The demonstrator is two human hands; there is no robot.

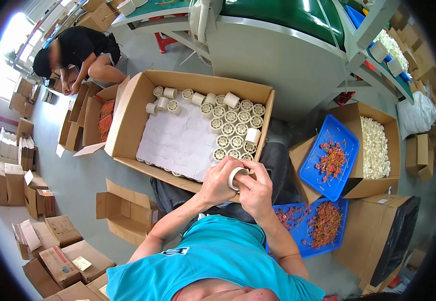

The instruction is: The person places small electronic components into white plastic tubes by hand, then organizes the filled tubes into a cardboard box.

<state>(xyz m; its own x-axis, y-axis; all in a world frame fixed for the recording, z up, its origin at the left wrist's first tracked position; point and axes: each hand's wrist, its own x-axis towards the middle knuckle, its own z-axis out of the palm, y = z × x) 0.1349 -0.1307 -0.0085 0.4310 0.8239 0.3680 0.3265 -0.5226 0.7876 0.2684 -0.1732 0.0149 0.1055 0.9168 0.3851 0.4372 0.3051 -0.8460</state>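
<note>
My left hand point(220, 181) is closed around a short cream plastic cylinder point(234, 175), its round opening turned toward my right hand. Fingers of my right hand point(258, 193) are bent together at that opening; whatever they may pinch is hidden. Both hands are above the near edge of a large open cardboard box point(190, 80). Inside it, several similar cream cylinders point(229, 117) stand in rows at the right and far side, most showing spoked ends, a few lying on their sides. White paper point(177, 138) lies across the rest of that layer.
To the right, a blue tray point(305, 173) of small red-orange wired parts rests tilted on boxes, beside a carton of white pieces point(373, 150). Another blue tray point(338, 241) sits below. A machine point(278, 60) stands ahead. A person point(85, 55) crouches at far left near cartons.
</note>
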